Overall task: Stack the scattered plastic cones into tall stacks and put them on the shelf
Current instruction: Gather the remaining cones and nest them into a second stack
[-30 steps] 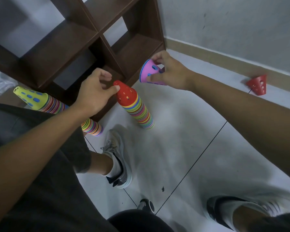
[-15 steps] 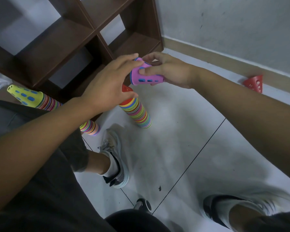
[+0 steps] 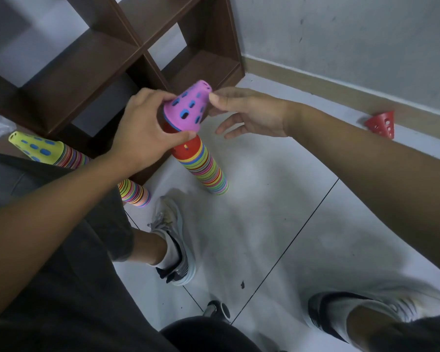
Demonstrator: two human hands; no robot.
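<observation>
Head view: pink cone [image 3: 188,107] atop stack [image 3: 206,168], left hand [image 3: 142,130] gripping, right hand [image 3: 252,113] touching, fingers loose.

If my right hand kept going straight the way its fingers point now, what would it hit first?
The right hand points leftward at the purple cone, with its thumb already at the cone's top, so it would likely meet the cone first. Beyond that is the left hand. Depth is hard to judge.

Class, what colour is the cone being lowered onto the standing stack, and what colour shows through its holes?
Pink cone, with blue showing through its holes; the head view shows it.
</observation>
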